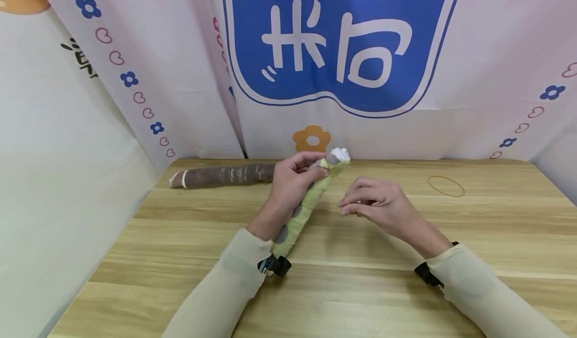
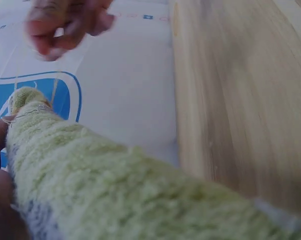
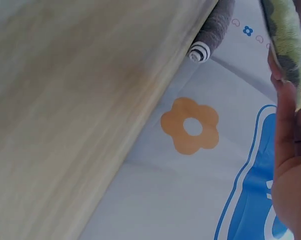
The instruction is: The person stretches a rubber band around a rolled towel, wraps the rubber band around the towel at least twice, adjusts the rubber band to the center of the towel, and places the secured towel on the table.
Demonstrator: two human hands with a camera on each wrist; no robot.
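Rolled towel at frame centre, axis lower-left to upper-right, is gripped near its upper end by left hand, while rubber band looped there is apparently pinched, lower-right, by right hand.

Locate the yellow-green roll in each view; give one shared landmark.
Head: yellow-green roll near centre, in the left hand.
Left wrist: yellow-green roll, left side to bottom right.
Right wrist: yellow-green roll, top right corner.
Shared landmark: blue printed panel.
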